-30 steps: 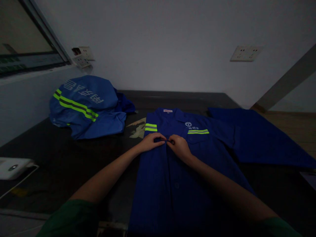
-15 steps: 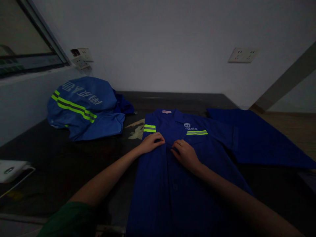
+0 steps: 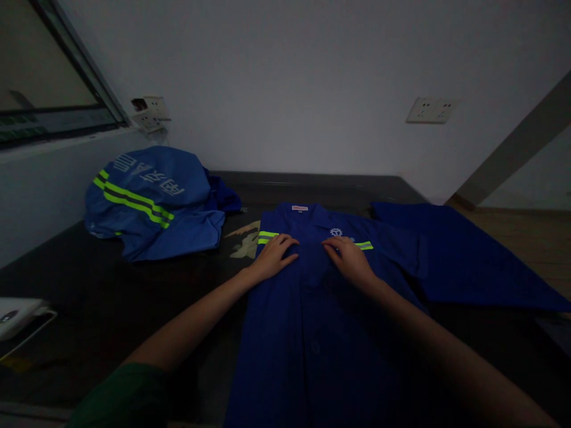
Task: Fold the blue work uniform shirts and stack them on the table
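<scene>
A dark blue short-sleeved work shirt (image 3: 276,333) lies front up, its collar away from me and its front placket running towards me. My left hand (image 3: 275,257) rests on the chest beside the yellow-green reflective stripe, thumb and fingers apart. Across the neckline, my right hand (image 3: 350,261) has its fingertips drawn together at the lapel edge, below the white gear logo (image 3: 336,232). It partly covers the other stripe. The fabric between its fingertips is too dark to see clearly. One sleeve (image 3: 404,249) spreads out to the right; the left one does not show.
A lighter blue garment (image 3: 151,184) with reflective bands and white lettering is heaped at the back left of the dark table (image 3: 147,315). Folded blue cloth (image 3: 464,255) lies at the right. A white device (image 3: 20,315) with a cable sits at the left edge.
Both hands have shifted; the right has moved up and right from the placket top to the lapel, widening the gap between them. The view has tilted up slightly.
</scene>
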Tool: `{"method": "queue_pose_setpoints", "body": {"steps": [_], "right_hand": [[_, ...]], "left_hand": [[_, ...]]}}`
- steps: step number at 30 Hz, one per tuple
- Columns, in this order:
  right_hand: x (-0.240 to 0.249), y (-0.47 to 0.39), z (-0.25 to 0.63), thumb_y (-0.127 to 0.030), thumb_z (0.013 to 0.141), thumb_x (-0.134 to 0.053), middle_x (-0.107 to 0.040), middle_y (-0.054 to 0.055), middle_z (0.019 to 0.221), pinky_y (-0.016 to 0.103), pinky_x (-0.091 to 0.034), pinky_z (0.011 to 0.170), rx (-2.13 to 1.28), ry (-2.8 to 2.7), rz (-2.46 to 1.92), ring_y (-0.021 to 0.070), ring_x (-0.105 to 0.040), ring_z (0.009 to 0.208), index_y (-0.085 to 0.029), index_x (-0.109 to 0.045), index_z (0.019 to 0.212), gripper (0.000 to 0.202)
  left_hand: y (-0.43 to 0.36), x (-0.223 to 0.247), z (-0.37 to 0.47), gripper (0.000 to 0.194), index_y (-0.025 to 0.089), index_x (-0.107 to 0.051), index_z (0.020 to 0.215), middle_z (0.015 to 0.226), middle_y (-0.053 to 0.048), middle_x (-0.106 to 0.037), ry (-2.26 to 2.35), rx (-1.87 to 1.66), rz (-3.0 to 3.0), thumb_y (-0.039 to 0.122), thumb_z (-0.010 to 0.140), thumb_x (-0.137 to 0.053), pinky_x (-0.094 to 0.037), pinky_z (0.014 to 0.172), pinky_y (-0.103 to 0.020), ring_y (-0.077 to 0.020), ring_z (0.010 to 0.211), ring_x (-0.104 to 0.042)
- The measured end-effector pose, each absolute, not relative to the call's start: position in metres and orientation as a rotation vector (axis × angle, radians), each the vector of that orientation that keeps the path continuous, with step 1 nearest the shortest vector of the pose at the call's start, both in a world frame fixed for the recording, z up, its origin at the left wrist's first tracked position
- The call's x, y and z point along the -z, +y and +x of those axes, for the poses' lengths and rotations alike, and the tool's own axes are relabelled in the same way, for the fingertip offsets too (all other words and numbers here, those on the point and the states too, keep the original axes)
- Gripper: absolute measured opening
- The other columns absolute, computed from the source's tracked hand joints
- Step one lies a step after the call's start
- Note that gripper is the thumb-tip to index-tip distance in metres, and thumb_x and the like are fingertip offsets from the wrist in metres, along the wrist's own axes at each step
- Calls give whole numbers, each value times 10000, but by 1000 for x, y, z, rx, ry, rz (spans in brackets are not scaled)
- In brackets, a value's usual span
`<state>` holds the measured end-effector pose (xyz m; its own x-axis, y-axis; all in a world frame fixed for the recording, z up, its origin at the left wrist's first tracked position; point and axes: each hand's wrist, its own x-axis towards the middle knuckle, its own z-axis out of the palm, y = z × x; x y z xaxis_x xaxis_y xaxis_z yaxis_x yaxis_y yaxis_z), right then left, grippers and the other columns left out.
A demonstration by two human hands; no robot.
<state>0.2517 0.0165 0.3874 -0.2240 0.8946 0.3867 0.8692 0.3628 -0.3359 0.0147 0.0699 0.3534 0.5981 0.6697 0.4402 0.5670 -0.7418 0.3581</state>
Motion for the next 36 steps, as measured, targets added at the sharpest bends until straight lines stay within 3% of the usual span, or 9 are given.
{"method": "queue_pose_setpoints", "body": {"steps": [3,6,9,12,17,21,25,32,36], "right_hand": [[-391,49,268,-186,890,-532,-668,96,1027,329,-438,861,-37,-2034,-1711,208,-602,988,-162,-645,1014,169],[-387,69,273,-198,858,-593,-660,59,914,261,-426,713,-104,-1996,-1838,173,-618,848,-162,-612,980,129],[-380,75,273,-138,825,-610,-629,12,793,225,-377,622,-230,-1963,-1901,143,-597,731,-167,-587,979,159],[-374,76,276,-58,796,-579,-590,-23,703,209,-352,603,-331,-1961,-1885,122,-569,669,-174,-588,938,184],[-379,74,279,-34,775,-559,-591,13,778,224,-376,664,-203,-2048,-1839,133,-560,744,-169,-624,851,168],[-391,56,260,-96,802,-583,-593,63,925,265,-404,751,-2,-2120,-1659,181,-551,897,-179,-648,873,127],[-390,21,228,-157,835,-607,-626,35,829,269,-417,722,-275,-2295,-1483,164,-570,802,-182,-656,857,59],[-371,-22,210,-180,830,-650,-636,55,931,338,-438,859,-261,-2460,-1378,197,-559,925,-181,-661,843,17],[-369,-28,212,-146,794,-687,-633,59,989,341,-454,882,-278,-2440,-1362,199,-554,957,-175,-659,909,122]], "left_hand": [[110,-358,18,327,228,-539,1253,1300,-74,-546,1353,-794,2599,300,943,-463,-360,1065,-389,-219,1236,-471],[145,-355,24,417,201,-493,1341,1446,-118,-442,1625,-657,2543,345,954,-431,-278,1114,-471,-277,1358,-359],[162,-345,29,503,229,-423,1412,1493,-134,-382,1693,-590,2512,438,956,-393,-242,1107,-549,-322,1392,-309],[165,-335,31,537,274,-354,1455,1522,-109,-340,1727,-540,2492,481,960,-341,-210,1123,-542,-302,1411,-280],[162,-339,32,577,263,-261,1491,1541,-100,-301,1779,-594,2446,454,955,-355,-161,1144,-545,-289,1426,-243],[141,-353,24,425,209,-462,1355,1422,-113,-461,1595,-912,2477,265,935,-423,-231,1143,-487,-251,1345,-382],[96,-357,13,280,214,-585,1171,1233,-74,-592,1119,-856,2541,221,922,-458,-383,1063,-381,-199,1208,-508],[52,-344,16,484,281,-402,1422,1535,-53,-323,1105,-522,2695,411,957,-441,-211,1161,-442,-232,1433,-233],[53,-344,22,504,301,-336,1462,1557,-51,-271,1202,-398,2751,433,977,-371,-199,1158,-470,-247,1445,-199]]}}
